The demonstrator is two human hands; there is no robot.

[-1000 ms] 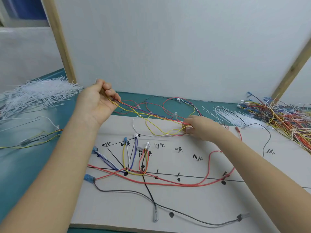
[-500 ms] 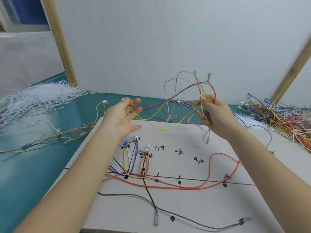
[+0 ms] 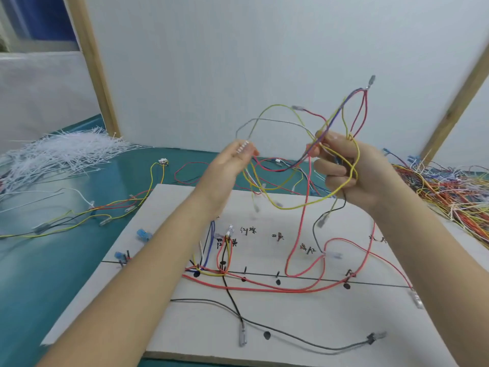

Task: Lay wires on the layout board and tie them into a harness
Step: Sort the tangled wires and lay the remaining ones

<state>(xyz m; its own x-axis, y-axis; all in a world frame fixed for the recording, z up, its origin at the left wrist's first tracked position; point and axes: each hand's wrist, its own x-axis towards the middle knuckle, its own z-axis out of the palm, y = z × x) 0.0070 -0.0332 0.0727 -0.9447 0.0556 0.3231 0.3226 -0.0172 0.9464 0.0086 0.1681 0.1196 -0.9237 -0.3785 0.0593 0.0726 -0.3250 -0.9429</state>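
A white layout board [image 3: 304, 321] with drawn lines, dots and labels lies on the teal table. Red, black, yellow and blue wires [image 3: 264, 286] lie routed along its main line. Above the board my right hand [image 3: 346, 173] grips a tangled bunch of yellow, red, purple and grey wires [image 3: 336, 123], which loops up and hangs down toward the board. My left hand [image 3: 235, 162] is raised beside it and pinches a small white connector [image 3: 244, 147] at the end of a grey wire from the bunch.
A heap of white cable ties [image 3: 58, 154] lies at the far left. Loose yellow, black and red wires [image 3: 87, 215] trail over the teal table [image 3: 53, 274] to the left. A big pile of coloured wires [image 3: 444, 192] sits at the right. Wooden posts stand behind.
Both hands have risen from the board's far edge. The right hand lifted the wire bunch into the air; the left let go of its earlier wires and took the white connector.
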